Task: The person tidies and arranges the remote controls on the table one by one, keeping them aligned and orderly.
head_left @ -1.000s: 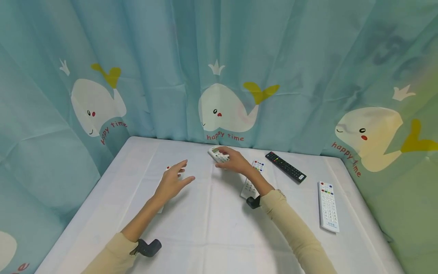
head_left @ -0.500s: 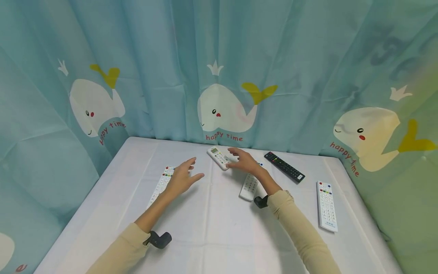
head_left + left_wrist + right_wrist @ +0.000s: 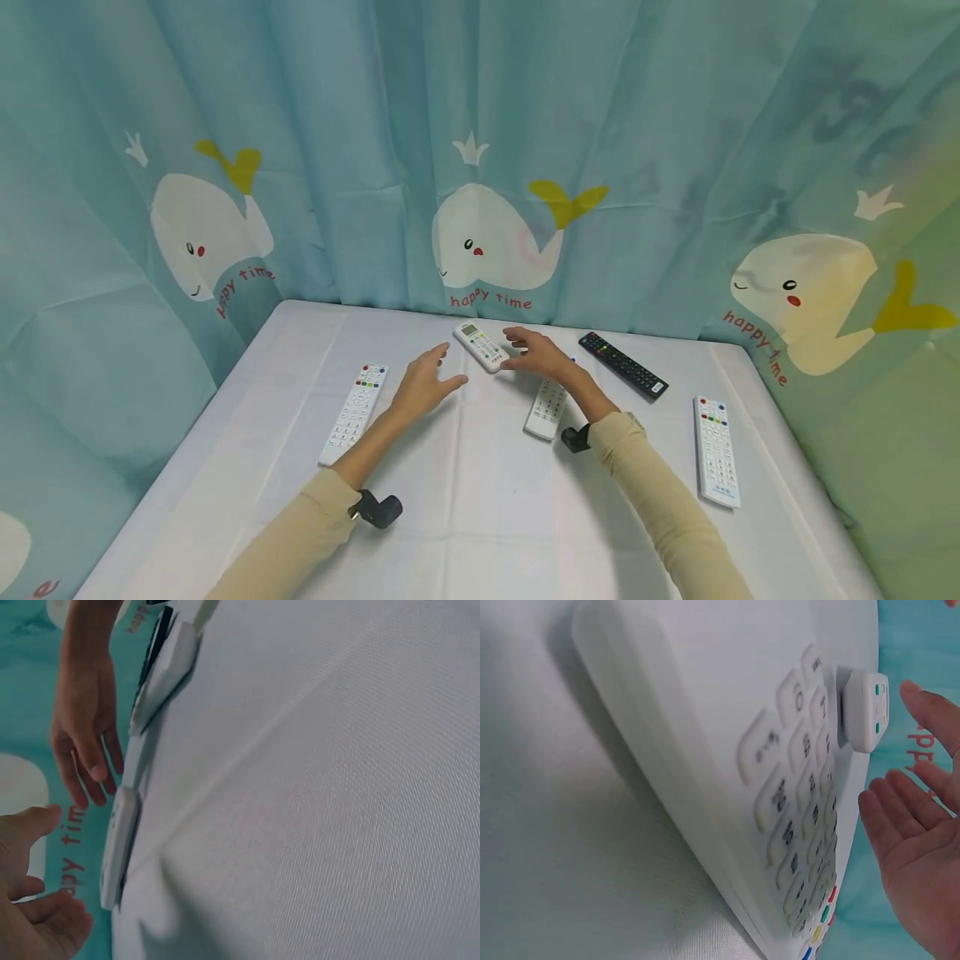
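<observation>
My right hand [image 3: 540, 354] hovers with bent, spread fingers and nothing between them. Its thumb tip is right at the near end of a small white air-conditioner remote [image 3: 482, 347] with a little screen. Beneath its wrist lies a white remote control [image 3: 546, 410], its far end hidden by the hand; its buttons fill much of the right wrist view. My left hand [image 3: 423, 385] is raised over the cloth, thumb apart from loosely bent fingers, holding nothing. Another white remote [image 3: 354, 414] lies to its left. In the left wrist view the air-conditioner remote [image 3: 118, 847] appears edge-on near both hands.
A black remote [image 3: 623, 365] lies slanted at the back right, and a white remote [image 3: 717, 452] lies near the right side. White cloth [image 3: 480, 517] covers the table. A blue-green whale-print curtain [image 3: 337, 167] stands close behind its far edge and along the sides.
My left hand has moved right and slightly forward, uncovering the left white remote. My right hand has shifted right, off the air-conditioner remote, which stays in place.
</observation>
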{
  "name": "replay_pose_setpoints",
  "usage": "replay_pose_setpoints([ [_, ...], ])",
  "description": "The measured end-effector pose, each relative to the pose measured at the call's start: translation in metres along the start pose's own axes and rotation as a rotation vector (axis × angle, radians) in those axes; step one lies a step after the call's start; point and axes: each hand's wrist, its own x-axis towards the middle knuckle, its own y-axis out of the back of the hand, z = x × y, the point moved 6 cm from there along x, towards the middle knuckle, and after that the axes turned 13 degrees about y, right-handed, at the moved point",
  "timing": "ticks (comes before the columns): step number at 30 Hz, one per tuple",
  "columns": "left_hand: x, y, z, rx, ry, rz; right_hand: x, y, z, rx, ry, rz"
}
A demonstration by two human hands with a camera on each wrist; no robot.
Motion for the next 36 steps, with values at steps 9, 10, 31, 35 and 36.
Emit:
replay_pose_setpoints([
  [9, 0.009, -0.021, -0.001, -0.003, 0.004, 0.007, 0.004, -0.001, 0.001, -0.014, 0.024, -0.026],
  [10, 0.01, -0.023, -0.001, 0.001, 0.009, 0.009, 0.004, -0.002, 0.001, -0.02, 0.023, -0.03],
  [31, 0.036, -0.047, 0.005, -0.014, 0.057, 0.011, 0.015, -0.009, 0.012, -0.009, -0.022, -0.083],
  [35, 0.039, -0.049, 0.005, -0.012, 0.059, 0.02, 0.014, -0.009, 0.007, -0.004, 0.016, -0.083],
  [36, 0.039, -0.049, 0.005, -0.01, 0.057, 0.021, 0.014, -0.009, 0.007, 0.002, 0.024, -0.083],
])
